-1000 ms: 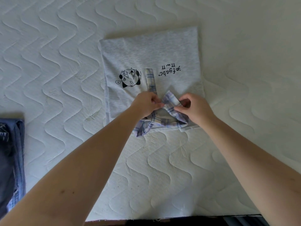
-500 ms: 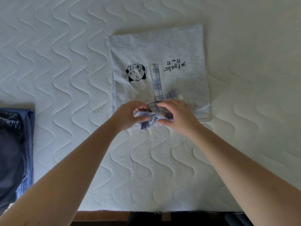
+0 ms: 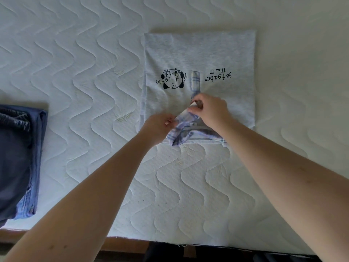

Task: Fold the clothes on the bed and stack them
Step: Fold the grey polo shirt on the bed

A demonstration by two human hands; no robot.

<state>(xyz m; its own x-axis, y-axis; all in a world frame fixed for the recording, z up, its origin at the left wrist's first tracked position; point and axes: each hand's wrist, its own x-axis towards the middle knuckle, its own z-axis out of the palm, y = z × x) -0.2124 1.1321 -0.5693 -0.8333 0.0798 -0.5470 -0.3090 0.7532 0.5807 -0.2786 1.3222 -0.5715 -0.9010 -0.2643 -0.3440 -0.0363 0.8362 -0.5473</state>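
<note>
Grey shirt (image 3: 200, 53) folded flat on mattress (image 3: 75, 72), w/ black print & plaid collar (image 3: 186, 127). Left hand (image 3: 157, 127) & right hand (image 3: 209, 110) both pinch collar, fingers curled.

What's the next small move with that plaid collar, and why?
Probably lay the plaid collar flat and smooth it. Both the left hand and right hand pinch it raised above the grey shirt, which already lies squared on the mattress.

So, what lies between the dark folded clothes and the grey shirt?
Only bare quilted mattress lies between the dark folded clothes and the grey shirt, as the head view shows.
</note>
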